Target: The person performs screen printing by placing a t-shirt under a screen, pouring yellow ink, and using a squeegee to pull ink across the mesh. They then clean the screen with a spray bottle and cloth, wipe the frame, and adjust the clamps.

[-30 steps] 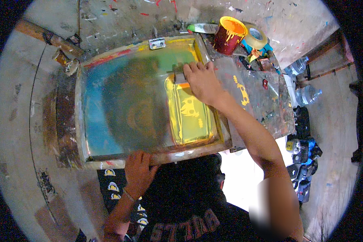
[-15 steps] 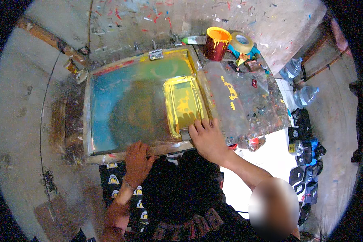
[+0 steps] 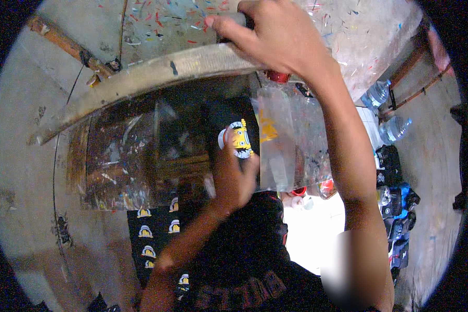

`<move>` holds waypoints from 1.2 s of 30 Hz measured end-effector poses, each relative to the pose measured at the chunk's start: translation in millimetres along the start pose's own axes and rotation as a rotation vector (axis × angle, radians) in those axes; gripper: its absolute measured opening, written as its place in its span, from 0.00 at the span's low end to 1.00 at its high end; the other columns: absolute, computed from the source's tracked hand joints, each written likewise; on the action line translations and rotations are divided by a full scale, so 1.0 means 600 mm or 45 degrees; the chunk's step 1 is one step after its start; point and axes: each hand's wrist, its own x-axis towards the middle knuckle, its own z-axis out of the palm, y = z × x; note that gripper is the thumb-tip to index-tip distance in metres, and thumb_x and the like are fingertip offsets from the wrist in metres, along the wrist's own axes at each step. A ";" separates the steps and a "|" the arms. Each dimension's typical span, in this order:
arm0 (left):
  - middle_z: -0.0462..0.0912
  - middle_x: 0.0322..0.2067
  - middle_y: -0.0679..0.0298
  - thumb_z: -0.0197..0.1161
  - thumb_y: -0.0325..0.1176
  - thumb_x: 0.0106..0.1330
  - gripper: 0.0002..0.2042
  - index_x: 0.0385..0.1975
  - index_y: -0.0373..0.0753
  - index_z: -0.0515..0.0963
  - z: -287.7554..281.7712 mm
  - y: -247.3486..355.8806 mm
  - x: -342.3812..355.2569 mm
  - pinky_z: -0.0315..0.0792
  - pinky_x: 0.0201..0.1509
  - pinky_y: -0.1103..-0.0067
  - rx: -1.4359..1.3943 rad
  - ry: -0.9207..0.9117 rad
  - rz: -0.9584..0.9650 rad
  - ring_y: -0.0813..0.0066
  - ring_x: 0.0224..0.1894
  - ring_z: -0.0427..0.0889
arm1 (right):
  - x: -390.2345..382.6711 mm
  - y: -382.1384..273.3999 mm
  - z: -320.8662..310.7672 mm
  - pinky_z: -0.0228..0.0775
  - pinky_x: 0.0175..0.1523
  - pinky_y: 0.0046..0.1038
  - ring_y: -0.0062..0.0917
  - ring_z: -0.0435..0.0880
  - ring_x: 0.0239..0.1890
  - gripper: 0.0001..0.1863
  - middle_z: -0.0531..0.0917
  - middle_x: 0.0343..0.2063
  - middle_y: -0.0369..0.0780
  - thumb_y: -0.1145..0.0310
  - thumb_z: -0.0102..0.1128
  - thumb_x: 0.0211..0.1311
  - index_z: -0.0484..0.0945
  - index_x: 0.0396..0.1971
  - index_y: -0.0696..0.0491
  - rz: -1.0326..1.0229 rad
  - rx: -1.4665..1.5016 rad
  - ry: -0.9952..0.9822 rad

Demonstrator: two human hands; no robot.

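A wooden screen-printing frame [image 3: 156, 78] is tilted up, its near rail raised high. My right hand [image 3: 281, 36] is closed at the rail's right part, holding it up. A dark grey bar [image 3: 236, 20], apparently the squeegee, shows by its thumb. Below, a piece of black fabric [image 3: 209, 112] lies on the printing board. It bears a yellow and white cartoon face print [image 3: 239, 138]. My left hand [image 3: 234, 179] reaches over the print's near side, blurred, its thumb apart from its fingers. Whether it touches the fabric I cannot tell.
A paint-stained clear sheet [image 3: 278, 140] covers the board's right side. A red can [image 3: 278, 76] is partly hidden behind my right wrist. Black printed pieces [image 3: 146, 231] hang or lie below left. Water bottles [image 3: 395, 127] and black packs [image 3: 389, 166] stand at right.
The frame has swung from flat to raised, uncovering the printed fabric. My right hand has moved up and away with it. My left hand has left the near rail and moved right over the print.
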 end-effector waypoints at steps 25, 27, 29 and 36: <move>0.75 0.60 0.59 0.59 0.24 0.59 0.18 0.50 0.39 0.80 -0.167 -0.308 -0.098 0.54 0.75 0.60 0.472 -0.281 0.503 0.60 0.68 0.66 | 0.075 0.041 -0.013 0.63 0.24 0.33 0.26 0.69 0.12 0.33 0.72 0.08 0.43 0.43 0.52 0.64 0.82 0.20 0.63 0.023 -0.011 0.001; 0.74 0.61 0.55 0.58 0.21 0.58 0.21 0.54 0.38 0.78 -0.244 -0.317 -0.073 0.56 0.73 0.60 0.174 -0.001 -0.010 0.54 0.67 0.66 | 0.078 0.027 -0.014 0.63 0.24 0.32 0.24 0.70 0.13 0.33 0.73 0.08 0.41 0.43 0.52 0.65 0.83 0.21 0.62 0.176 0.015 -0.014; 0.74 0.61 0.51 0.56 0.19 0.58 0.24 0.57 0.37 0.76 -0.329 -0.319 -0.043 0.57 0.72 0.61 1.344 0.199 0.238 0.49 0.66 0.66 | 0.080 0.013 -0.011 0.63 0.25 0.31 0.22 0.70 0.14 0.32 0.75 0.09 0.39 0.43 0.52 0.66 0.85 0.23 0.61 0.262 0.044 -0.028; 0.63 0.68 0.50 0.61 0.54 0.61 0.32 0.61 0.39 0.71 -0.180 -0.273 -0.101 0.45 0.73 0.45 0.741 -0.189 0.174 0.44 0.71 0.57 | 0.104 0.047 0.005 0.63 0.63 0.31 0.33 0.79 0.54 0.29 0.80 0.49 0.49 0.46 0.47 0.71 0.77 0.54 0.58 0.152 0.074 -0.175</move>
